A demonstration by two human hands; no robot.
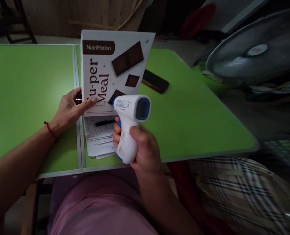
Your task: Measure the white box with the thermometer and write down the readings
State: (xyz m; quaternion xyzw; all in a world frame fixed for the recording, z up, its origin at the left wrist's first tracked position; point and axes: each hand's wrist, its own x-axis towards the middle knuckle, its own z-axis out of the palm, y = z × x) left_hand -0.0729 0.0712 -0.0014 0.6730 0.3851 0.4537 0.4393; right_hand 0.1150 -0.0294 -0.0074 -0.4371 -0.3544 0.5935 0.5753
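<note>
My left hand grips the lower left edge of a white box printed with dark chocolate bars, its thumb across the front. The box stands tilted above the table. In my right hand is a white and blue infrared thermometer, held by its handle in front of the box's lower right corner. Its dark screen faces me, and its front end is close to the box. Below the box lie sheets of paper with writing, and a black pen rests on them.
The green folding table has a metal seam left of the papers. A dark phone lies behind the box. A large fan stands beyond the right edge. Plaid cloth is at the lower right.
</note>
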